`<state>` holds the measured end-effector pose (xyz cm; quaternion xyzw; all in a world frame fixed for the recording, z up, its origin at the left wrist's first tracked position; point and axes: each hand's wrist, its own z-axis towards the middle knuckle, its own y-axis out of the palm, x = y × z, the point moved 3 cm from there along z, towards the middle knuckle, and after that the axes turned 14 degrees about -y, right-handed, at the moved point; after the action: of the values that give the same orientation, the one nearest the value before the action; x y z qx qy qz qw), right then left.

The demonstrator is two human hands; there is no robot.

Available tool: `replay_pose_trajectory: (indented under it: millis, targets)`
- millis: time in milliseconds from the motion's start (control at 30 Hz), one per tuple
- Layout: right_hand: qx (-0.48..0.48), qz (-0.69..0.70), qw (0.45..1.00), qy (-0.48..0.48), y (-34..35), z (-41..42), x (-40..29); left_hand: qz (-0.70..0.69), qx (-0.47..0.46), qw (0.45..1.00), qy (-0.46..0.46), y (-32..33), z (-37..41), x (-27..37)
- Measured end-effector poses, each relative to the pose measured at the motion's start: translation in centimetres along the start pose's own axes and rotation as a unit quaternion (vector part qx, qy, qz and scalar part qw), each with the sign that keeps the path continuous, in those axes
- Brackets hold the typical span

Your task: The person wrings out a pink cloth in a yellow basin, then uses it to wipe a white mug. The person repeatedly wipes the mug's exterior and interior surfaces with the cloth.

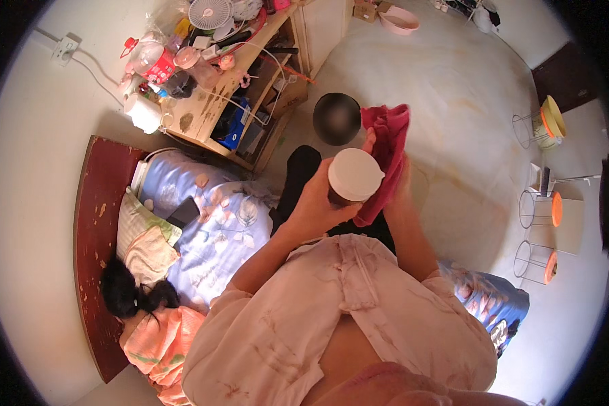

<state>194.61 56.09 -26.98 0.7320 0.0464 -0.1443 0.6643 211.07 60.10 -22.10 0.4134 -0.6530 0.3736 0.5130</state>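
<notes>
A round container with a white lid (355, 174) is held in my left hand (317, 203), upright in front of my body. The lid has a small spout-like tab on its right edge; the container's body is mostly hidden below it. A dark pink cloth (388, 137) hangs from my right hand (398, 177), just to the right of the container and close against it. Most of my right hand is behind the cloth. Beyond both hands, a dark round object (336, 119) with a blurred centre is on the floor side, beside the cloth.
A wooden desk (208, 119) at the upper left bears a fan (210, 12), a large plastic bottle (155, 61) and jars. A bed (233, 223) with a phone (183, 212) lies left; a person (157, 345) is at its lower end. Wire stands (530, 209) are at right.
</notes>
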Motion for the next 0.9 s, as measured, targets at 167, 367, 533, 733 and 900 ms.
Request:
replay_pose_trajectory:
  millis: [167, 367, 533, 733, 900]
  targets:
    - [-0.155, -0.094, 0.983, -0.013, 1.3, -1.9, -2.1, 0.100, 0.026, 0.995, 0.002, -1.4, 0.2, -0.7]
    - [-0.351, -0.657, 0.656, -0.119, 6.7, -4.2, -0.9, 0.045, 0.021, 0.993, 0.108, 0.4, -0.3, -0.5]
    - [-0.354, -0.672, 0.639, -0.126, 8.0, -3.9, -0.2, 0.103, 0.027, 0.988, 0.108, 0.3, -0.9, -0.7]
    - [-0.260, -0.652, 0.711, 0.046, 3.5, -0.6, 0.8, 0.247, 0.077, 0.963, 0.069, -0.1, -0.8, -2.7]
    - [-0.002, -0.405, 0.905, 0.132, -0.6, -0.9, 1.4, 0.245, 0.082, 0.963, 0.082, -0.6, -1.0, -1.3]
